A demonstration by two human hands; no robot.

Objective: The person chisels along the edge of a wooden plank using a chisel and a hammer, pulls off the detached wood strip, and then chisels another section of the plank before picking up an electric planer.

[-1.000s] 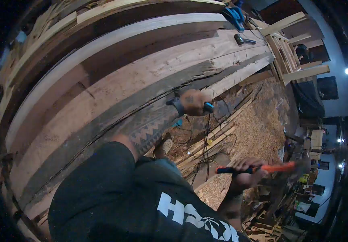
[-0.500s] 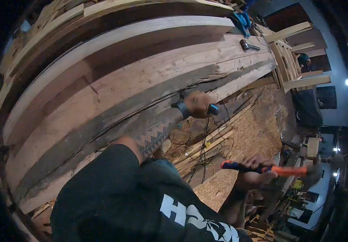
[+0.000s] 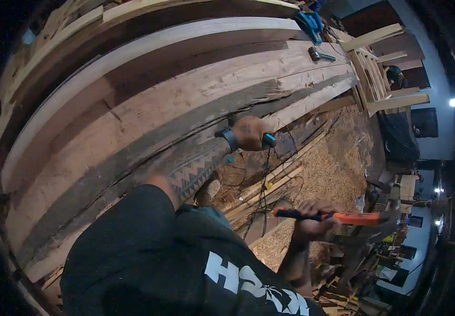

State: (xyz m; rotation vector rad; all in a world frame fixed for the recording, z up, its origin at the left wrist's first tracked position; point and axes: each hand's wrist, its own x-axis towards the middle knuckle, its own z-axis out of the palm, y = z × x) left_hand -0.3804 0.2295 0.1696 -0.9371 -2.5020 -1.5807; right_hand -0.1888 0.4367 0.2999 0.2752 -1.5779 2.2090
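Note:
My left hand [image 3: 251,133], below a dark wristband, is closed around a tool with a black and blue handle end [image 3: 269,140]. It rests beside the dark, split edge of a long wooden plank [image 3: 185,108]; the tool's other end is hidden. Lower right, my right hand [image 3: 316,217] grips a hammer [image 3: 356,218] with an orange and dark handle. The hammer's head points right, away from my left hand, and is blurred.
A blue tool [image 3: 310,26] and a dark metal tool [image 3: 321,54] lie at the plank's far end. Beyond stands a wooden frame [image 3: 371,73]. Wood shavings [image 3: 338,163], strips [image 3: 269,184] and black cables [image 3: 264,192] cover the floor. Another person [image 3: 396,76] is in the background.
The view has shifted slightly. My right hand and the hammer have moved a little left in the view. My left hand keeps its hold beside the plank's edge.

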